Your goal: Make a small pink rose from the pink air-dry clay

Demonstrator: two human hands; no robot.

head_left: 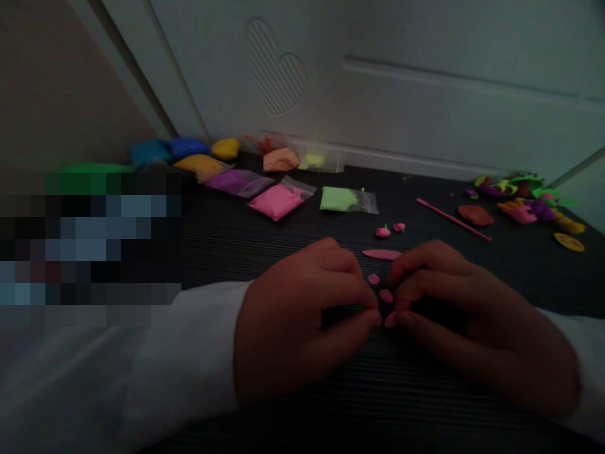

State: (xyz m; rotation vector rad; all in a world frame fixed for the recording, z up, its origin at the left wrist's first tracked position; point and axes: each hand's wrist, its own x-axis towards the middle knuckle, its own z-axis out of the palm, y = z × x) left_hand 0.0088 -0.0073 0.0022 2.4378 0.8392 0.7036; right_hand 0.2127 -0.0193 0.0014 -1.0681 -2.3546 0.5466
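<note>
Over the dark table, my left hand is closed, thumb and forefinger pinched together; whether something sits between the tips is hard to make out. Close beside it, my right hand pinches a small pink clay piece between thumb and forefinger. Two flat pink clay bits, one clay bit and a nearer clay bit, lie on the table between the hands. Behind them is a flat, pointed pink strip, its right end hidden by my right fingers. Farther back rest two pink clay buds with green bits.
Clay bags line the back left, among them a pink bag and a light green bag. A thin pink stick and a reddish-brown lump lie right. Colourful clay shapes fill the far right. A white panel stands behind.
</note>
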